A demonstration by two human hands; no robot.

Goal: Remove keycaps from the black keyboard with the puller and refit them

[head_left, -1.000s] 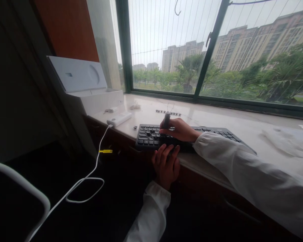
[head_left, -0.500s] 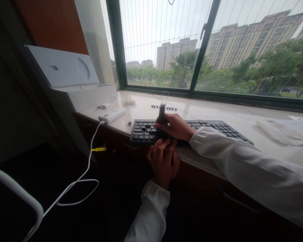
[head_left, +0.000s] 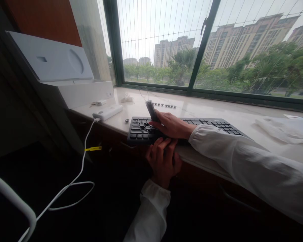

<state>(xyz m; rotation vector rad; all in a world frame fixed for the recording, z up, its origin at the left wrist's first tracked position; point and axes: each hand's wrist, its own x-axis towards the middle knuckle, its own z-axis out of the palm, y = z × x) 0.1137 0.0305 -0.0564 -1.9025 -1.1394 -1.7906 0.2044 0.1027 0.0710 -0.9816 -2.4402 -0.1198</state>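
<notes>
- The window [head_left: 154,43], barred with thin vertical wires, stands beyond the keyboard, well apart from it.
- The pale sill [head_left: 207,109] lies under the keyboard and reaches out past its far side.
- The open white box [head_left: 86,92] sits to the left of the keyboard and farther back, its lid raised.
- The dark keyboard [head_left: 138,127] lies flat along the near edge; gaps show among the keys at its left end.
- The left hand [head_left: 164,161] rests at the keyboard's near edge, fingers bent and slightly spread; whether it grips that edge I cannot tell.
- The right hand [head_left: 171,124] is over the keyboard's left half, thumb and fingers pinching a tool.
- The white power bank [head_left: 111,111], a cable plugged in, lies left of the keyboard.
- The dark wire-loop tool [head_left: 151,110] tilts leftward above the keyboard, its loop end up.
- Small keycaps [head_left: 168,106] stand in a row behind the keyboard.
- One single keycap [head_left: 127,120] sits just beside the keyboard's left end.
</notes>
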